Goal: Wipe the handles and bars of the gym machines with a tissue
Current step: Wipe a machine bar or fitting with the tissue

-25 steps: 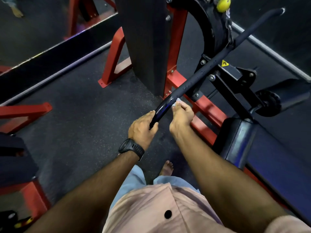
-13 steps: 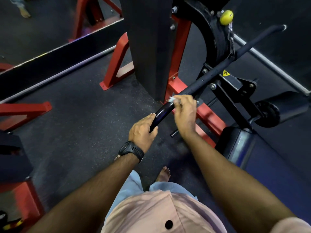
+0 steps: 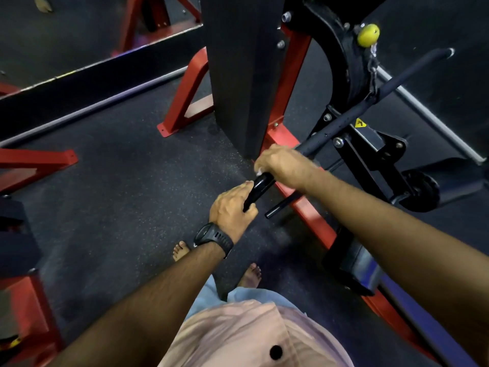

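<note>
Left hand [image 3: 232,207] is wrapped tight around the near, glossy end of the black bar [image 3: 344,123], thumb underneath. Right hand [image 3: 285,166] sits just above it on the same bar with fingers curled over the top, and a scrap of white tissue [image 3: 260,170] shows at the fingertips, pressed against the bar. The hands are close but not touching. The bar runs up and right to the machine's pivot below the yellow knob [image 3: 368,35]. A black watch [image 3: 214,238] is on the left wrist. The red frame [image 3: 304,207] lies on the floor under the hands.

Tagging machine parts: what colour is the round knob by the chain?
Yellow. The knob shows best in the head view, top right.
</note>
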